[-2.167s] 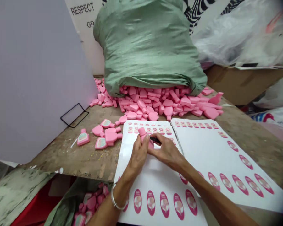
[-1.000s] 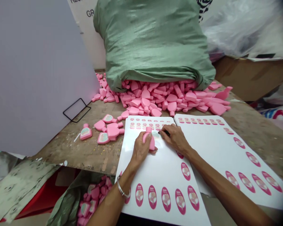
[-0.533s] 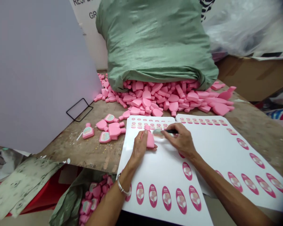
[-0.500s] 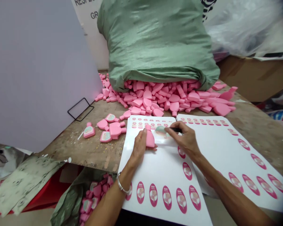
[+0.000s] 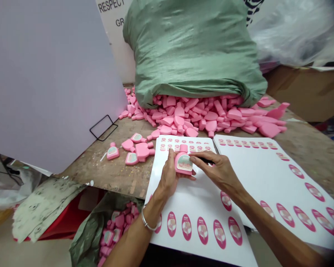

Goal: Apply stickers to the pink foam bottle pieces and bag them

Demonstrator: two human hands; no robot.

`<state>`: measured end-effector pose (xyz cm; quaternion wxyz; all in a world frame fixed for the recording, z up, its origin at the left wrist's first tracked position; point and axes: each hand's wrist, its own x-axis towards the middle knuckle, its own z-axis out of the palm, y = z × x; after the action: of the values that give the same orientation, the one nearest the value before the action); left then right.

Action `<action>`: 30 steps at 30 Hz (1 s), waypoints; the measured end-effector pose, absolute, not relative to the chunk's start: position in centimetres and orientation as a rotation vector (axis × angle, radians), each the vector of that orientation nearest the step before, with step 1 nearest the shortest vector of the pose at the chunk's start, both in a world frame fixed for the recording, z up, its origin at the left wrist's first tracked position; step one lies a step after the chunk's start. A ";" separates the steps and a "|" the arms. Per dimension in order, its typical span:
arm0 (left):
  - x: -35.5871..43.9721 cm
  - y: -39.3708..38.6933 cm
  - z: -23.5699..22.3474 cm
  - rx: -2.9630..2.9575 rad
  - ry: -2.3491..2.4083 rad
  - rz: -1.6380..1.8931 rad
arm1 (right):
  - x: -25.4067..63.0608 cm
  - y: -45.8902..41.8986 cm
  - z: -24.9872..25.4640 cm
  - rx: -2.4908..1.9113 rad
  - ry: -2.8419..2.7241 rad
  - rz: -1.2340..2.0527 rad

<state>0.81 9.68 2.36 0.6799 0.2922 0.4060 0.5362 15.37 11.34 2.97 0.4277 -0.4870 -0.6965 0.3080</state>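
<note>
Left grip (image 5: 167, 174) clamps a pink foam bottle (image 5: 183, 163), right grip (image 5: 218, 172) seemingly pinched at its label (image 5: 184, 162).

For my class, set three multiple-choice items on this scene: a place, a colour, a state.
1. Where is the green woven sack? A floor; B wooden workbench; C cardboard box.
2. What colour are the printed ovals on the white sheet? A blue; B pink; C black.
3. How is the pink foam bottle shape in the left hand? A labelled; B bare; C snapped.

1 B: it rests on the bench.
2 B: every oval shows pink.
3 A: a label faces up.
</note>
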 end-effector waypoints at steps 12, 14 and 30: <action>-0.2 8.1 3.3 0.856 0.738 1.047 | 15.5 12.7 2.5 -1.351 -1.798 0.685; -1.1 7.5 3.8 0.922 0.770 1.013 | 16.0 14.5 1.9 -1.347 -1.816 0.807; -4.9 11.0 2.7 1.946 1.818 1.173 | 17.0 25.9 2.5 -1.799 -1.821 0.308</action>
<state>-4.95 11.03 2.70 0.1155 0.6642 0.6206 0.4004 17.00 25.90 2.47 0.2778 -0.6704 -0.6784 0.1146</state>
